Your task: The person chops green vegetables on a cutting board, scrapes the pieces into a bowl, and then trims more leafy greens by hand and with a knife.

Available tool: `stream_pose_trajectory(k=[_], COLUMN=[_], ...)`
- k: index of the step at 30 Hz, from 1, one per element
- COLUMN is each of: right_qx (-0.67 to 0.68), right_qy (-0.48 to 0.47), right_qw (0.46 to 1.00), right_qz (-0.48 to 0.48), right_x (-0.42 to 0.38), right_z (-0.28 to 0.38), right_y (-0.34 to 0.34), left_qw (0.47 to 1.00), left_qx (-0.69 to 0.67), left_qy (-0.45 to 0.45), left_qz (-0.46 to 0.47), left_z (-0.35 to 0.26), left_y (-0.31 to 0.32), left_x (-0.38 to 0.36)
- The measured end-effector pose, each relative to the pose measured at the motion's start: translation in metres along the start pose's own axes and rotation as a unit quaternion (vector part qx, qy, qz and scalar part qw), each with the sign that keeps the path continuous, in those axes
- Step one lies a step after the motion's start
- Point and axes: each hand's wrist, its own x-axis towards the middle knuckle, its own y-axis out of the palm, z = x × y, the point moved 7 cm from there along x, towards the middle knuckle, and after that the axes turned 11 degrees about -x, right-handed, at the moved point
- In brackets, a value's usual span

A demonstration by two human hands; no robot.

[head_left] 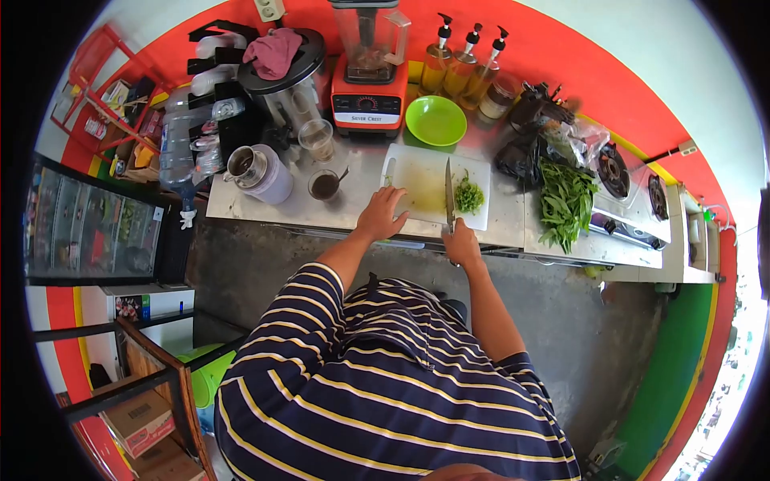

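Observation:
On the steel counter lies a white cutting board (pixel 421 180) with a wet, yellowish patch at its middle. My right hand (pixel 463 243) grips the handle of a knife (pixel 449 192), whose blade points away from me over the board. Chopped green herbs (pixel 468 195) lie just right of the blade. At the board's left edge is my left hand (pixel 382 215), fingers apart and holding nothing, near a few small green bits (pixel 388 181). A green bowl (pixel 435 120) stands behind the board.
Left of the board are a glass of dark drink (pixel 324 185), a plastic cup (pixel 317 139) and a metal pitcher (pixel 258 172). A blender (pixel 368 104) and oil bottles (pixel 464 68) stand behind. Leafy greens (pixel 566 200) and a stove (pixel 630 228) are at right.

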Motion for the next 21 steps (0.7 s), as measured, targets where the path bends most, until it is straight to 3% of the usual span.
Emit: stream_pose_trajectory(k=[2, 5, 10, 16, 18, 21], right_qx=[0.019, 0.01, -0.023, 0.008, 0.017, 0.048], right_qy=[-0.066, -0.138, -0.209, -0.162, -0.07, -0.03], right_qw=[0.997, 0.99, 0.973, 0.983, 0.995, 0.997], right_qz=[-0.024, 0.039, 0.095, 0.089, 0.073, 0.047], right_x=[-0.008, -0.008, -0.009, 0.003, 0.009, 0.021], right_z=[0.01, 0.033, 0.059, 0.028, 0.005, -0.021], right_y=[-0.008, 0.006, 0.035, 0.034, 0.022, 0.015], left_qw=[0.998, 0.964, 0.956, 0.96, 0.963, 0.951], left_qx=[-0.036, -0.085, -0.116, -0.106, -0.1, -0.105], left_qy=[0.001, -0.125, -0.189, -0.205, -0.198, -0.264], left_qz=[-0.045, -0.217, -0.189, -0.162, -0.151, -0.122], left_z=[-0.002, 0.016, 0.033, 0.027, 0.019, 0.016], left_y=[-0.002, -0.019, -0.014, -0.01, -0.01, -0.004], left_x=[-0.003, -0.023, -0.034, -0.05, -0.052, -0.058])
